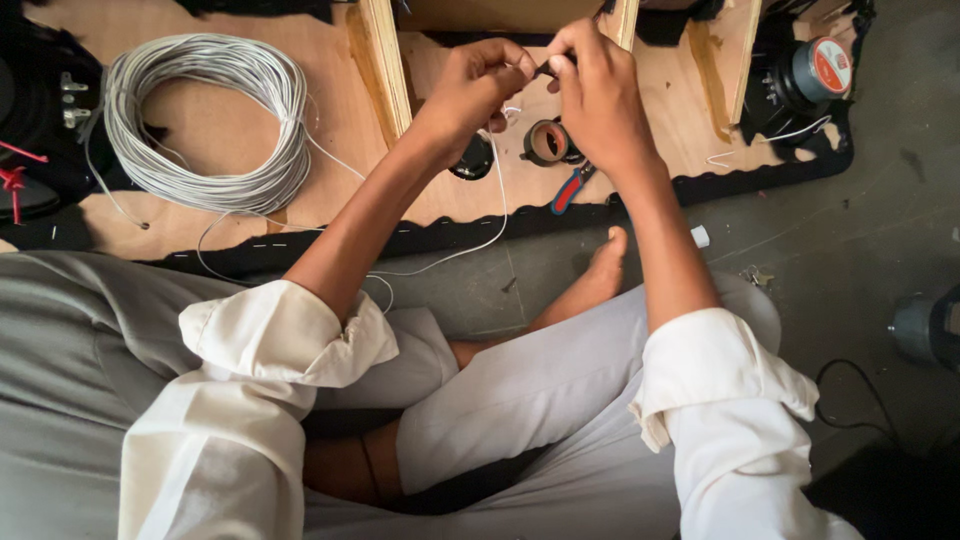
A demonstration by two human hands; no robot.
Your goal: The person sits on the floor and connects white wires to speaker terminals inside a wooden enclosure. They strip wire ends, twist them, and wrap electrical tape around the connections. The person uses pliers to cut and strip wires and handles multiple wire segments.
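White wire end being pinched between left hand and right hand, trailing down-left toward the grey coil beside it.

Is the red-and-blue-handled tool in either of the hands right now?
No. The tool lies on the plywood board beside a tape roll, while the left hand and right hand pinch a thin wire.

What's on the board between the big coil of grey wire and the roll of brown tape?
In the head view, a slanted wooden strip and the left forearm lie between the wire coil and the tape roll.
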